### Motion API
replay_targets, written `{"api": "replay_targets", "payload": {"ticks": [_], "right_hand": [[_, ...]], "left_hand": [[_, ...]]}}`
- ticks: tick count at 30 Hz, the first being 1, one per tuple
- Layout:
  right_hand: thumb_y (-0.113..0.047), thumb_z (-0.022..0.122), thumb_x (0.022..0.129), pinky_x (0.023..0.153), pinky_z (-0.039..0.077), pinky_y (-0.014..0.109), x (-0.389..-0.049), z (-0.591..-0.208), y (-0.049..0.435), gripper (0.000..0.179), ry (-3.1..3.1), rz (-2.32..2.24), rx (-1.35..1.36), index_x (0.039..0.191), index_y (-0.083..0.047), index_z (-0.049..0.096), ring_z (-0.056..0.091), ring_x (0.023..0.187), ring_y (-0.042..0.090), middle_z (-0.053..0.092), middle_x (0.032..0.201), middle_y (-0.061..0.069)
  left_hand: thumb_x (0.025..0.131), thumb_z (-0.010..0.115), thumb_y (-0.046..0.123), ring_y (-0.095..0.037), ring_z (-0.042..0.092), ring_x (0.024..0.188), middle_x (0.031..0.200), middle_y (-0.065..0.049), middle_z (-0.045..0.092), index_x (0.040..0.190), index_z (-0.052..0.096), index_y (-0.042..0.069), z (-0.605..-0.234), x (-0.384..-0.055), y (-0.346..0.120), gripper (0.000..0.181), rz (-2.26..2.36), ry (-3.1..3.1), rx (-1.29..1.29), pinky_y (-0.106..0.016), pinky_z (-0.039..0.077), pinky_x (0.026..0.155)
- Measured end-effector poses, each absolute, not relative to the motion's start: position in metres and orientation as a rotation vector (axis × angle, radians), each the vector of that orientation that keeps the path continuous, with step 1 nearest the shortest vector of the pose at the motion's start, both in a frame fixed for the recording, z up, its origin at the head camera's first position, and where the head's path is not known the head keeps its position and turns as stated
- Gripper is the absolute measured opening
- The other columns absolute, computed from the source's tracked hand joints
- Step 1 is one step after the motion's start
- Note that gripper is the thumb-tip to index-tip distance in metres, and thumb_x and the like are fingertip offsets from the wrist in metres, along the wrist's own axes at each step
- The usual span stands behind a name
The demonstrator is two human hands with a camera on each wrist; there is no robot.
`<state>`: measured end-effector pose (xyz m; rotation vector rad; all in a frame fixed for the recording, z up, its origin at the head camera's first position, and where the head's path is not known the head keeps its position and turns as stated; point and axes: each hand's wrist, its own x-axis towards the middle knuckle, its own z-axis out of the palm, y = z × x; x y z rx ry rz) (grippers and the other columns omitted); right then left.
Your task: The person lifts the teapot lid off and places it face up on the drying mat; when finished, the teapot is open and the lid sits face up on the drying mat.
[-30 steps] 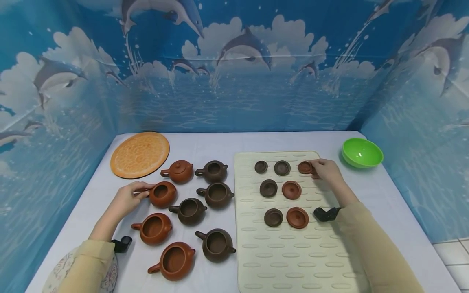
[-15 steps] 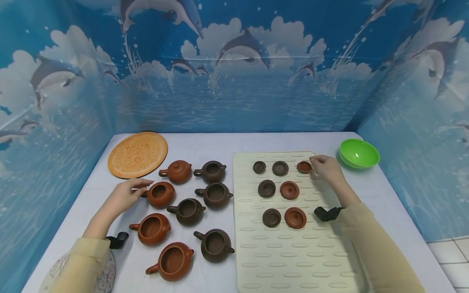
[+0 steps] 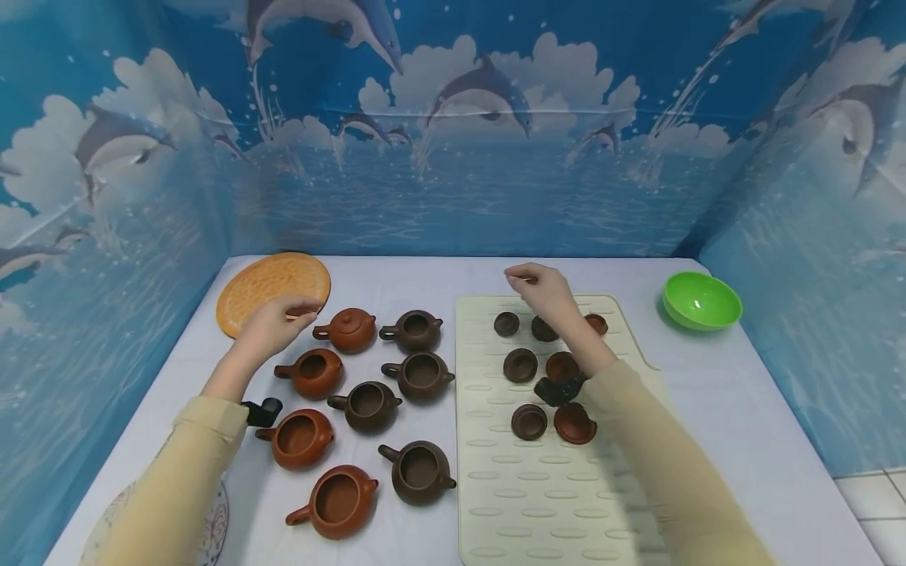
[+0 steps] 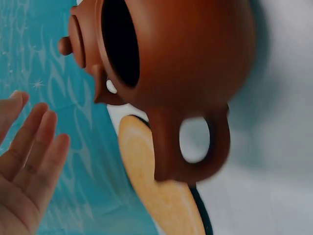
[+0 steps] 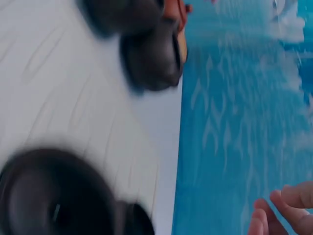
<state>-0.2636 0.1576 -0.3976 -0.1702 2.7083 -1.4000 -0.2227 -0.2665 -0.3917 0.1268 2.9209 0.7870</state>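
Observation:
My left hand (image 3: pixel 276 322) hovers by the handle of a reddish-brown clay teapot (image 3: pixel 348 332) with its lid on. Nothing is in its fingers. In the left wrist view the left hand (image 4: pixel 29 171) lies beside the lidded pot, apart from an uncovered teapot (image 4: pixel 195 54) in front. My right hand (image 3: pixel 545 295), also holding nothing, is in the air over the far edge of the pale mat (image 3: pixel 538 503). Beneath that arm lie several round lids, among them a small reddish lid (image 3: pixel 597 324) and a dark lid (image 3: pixel 506 323), partly covered by the forearm in places.
More lidless teapots stand on the left, such as a dark one (image 3: pixel 416 330) and a reddish one (image 3: pixel 334 503). A round orange board (image 3: pixel 272 287) lies at the back left. A green bowl (image 3: pixel 702 300) sits at the back right, a patterned round item (image 3: pixel 215 523) at front left.
The left hand has let go of the reddish teapot's handle and moved up toward the lidded pot. The right hand has left the small reddish lid and swung left over the mat.

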Motion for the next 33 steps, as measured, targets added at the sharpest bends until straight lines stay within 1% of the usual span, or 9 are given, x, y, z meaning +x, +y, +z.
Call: {"api": "replay_targets", "payload": {"ticks": [3, 7, 12, 15, 18, 20, 23, 26, 33], "right_hand": [[-0.024, 0.056, 0.102, 0.098, 0.051, 0.045, -0.268, -0.395, 0.116, 0.031, 2.675, -1.421, -0.279, 0.127, -0.009, 0.065, 0.059, 0.119, 0.030, 0.064, 0.128, 0.013], [-0.022, 0.059, 0.099, 0.095, 0.053, 0.040, -0.271, -0.399, 0.062, 0.027, 2.644, -1.387, -0.396, 0.122, -0.010, 0.068, 0.063, 0.114, 0.026, 0.068, 0.123, 0.010], [-0.022, 0.060, 0.099, 0.096, 0.053, 0.035, -0.270, -0.411, 0.010, 0.026, 2.609, -1.320, -0.493, 0.120, -0.010, 0.069, 0.065, 0.112, 0.022, 0.071, 0.119, 0.007], [-0.021, 0.060, 0.099, 0.094, 0.054, 0.033, -0.269, -0.415, -0.015, 0.025, 2.584, -1.290, -0.536, 0.119, -0.009, 0.070, 0.065, 0.110, 0.021, 0.071, 0.116, 0.007], [-0.020, 0.060, 0.099, 0.089, 0.055, 0.031, -0.266, -0.415, -0.036, 0.024, 2.572, -1.249, -0.560, 0.118, -0.010, 0.070, 0.066, 0.105, 0.021, 0.071, 0.115, 0.007], [-0.020, 0.060, 0.099, 0.088, 0.055, 0.030, -0.264, -0.415, -0.048, 0.023, 2.570, -1.215, -0.573, 0.117, -0.010, 0.071, 0.065, 0.105, 0.020, 0.071, 0.115, 0.006], [-0.021, 0.061, 0.099, 0.089, 0.055, 0.028, -0.261, -0.416, -0.063, 0.023, 2.604, -1.130, -0.604, 0.116, -0.011, 0.072, 0.065, 0.109, 0.019, 0.071, 0.116, 0.005], [-0.020, 0.061, 0.098, 0.090, 0.055, 0.028, -0.258, -0.418, -0.075, 0.024, 2.656, -1.030, -0.631, 0.118, -0.011, 0.072, 0.064, 0.111, 0.019, 0.069, 0.117, 0.006], [-0.020, 0.062, 0.098, 0.091, 0.054, 0.027, -0.254, -0.420, -0.086, 0.027, 2.794, -0.809, -0.651, 0.123, -0.015, 0.071, 0.062, 0.110, 0.018, 0.066, 0.116, 0.006]], "left_hand": [[0.100, 0.058, 0.019, -0.039, 0.057, 0.122, 0.130, -0.020, 0.063, 0.132, 0.061, 0.007, -0.400, -0.232, -0.266, 0.035, 0.807, 2.927, 0.115, -0.058, 0.046, 0.100], [0.098, 0.060, 0.015, -0.040, 0.057, 0.121, 0.130, -0.021, 0.063, 0.130, 0.063, 0.007, -0.411, -0.238, -0.265, 0.034, 0.800, 2.902, 0.103, -0.058, 0.046, 0.101], [0.096, 0.063, 0.016, -0.041, 0.058, 0.119, 0.129, -0.023, 0.063, 0.130, 0.063, 0.005, -0.416, -0.239, -0.261, 0.035, 0.751, 2.834, 0.102, -0.057, 0.048, 0.098], [0.096, 0.063, 0.014, -0.041, 0.060, 0.118, 0.128, -0.023, 0.063, 0.131, 0.063, 0.005, -0.417, -0.241, -0.258, 0.036, 0.746, 2.810, 0.100, -0.057, 0.049, 0.098], [0.096, 0.063, 0.011, -0.041, 0.061, 0.116, 0.129, -0.021, 0.064, 0.130, 0.063, 0.005, -0.418, -0.243, -0.256, 0.035, 0.747, 2.808, 0.095, -0.055, 0.050, 0.097], [0.095, 0.063, 0.009, -0.040, 0.062, 0.115, 0.129, -0.019, 0.064, 0.130, 0.064, 0.005, -0.419, -0.244, -0.255, 0.034, 0.748, 2.811, 0.091, -0.053, 0.052, 0.095], [0.094, 0.064, 0.006, -0.040, 0.063, 0.112, 0.127, -0.019, 0.065, 0.128, 0.065, 0.004, -0.420, -0.245, -0.253, 0.033, 0.754, 2.814, 0.080, -0.050, 0.054, 0.092], [0.094, 0.064, 0.004, -0.039, 0.064, 0.110, 0.127, -0.020, 0.065, 0.126, 0.065, 0.003, -0.420, -0.246, -0.252, 0.033, 0.757, 2.815, 0.062, -0.048, 0.055, 0.090], [0.095, 0.063, 0.004, -0.038, 0.063, 0.111, 0.127, -0.020, 0.065, 0.126, 0.065, 0.003, -0.420, -0.248, -0.249, 0.032, 0.728, 2.814, 0.025, -0.048, 0.054, 0.092]]}}
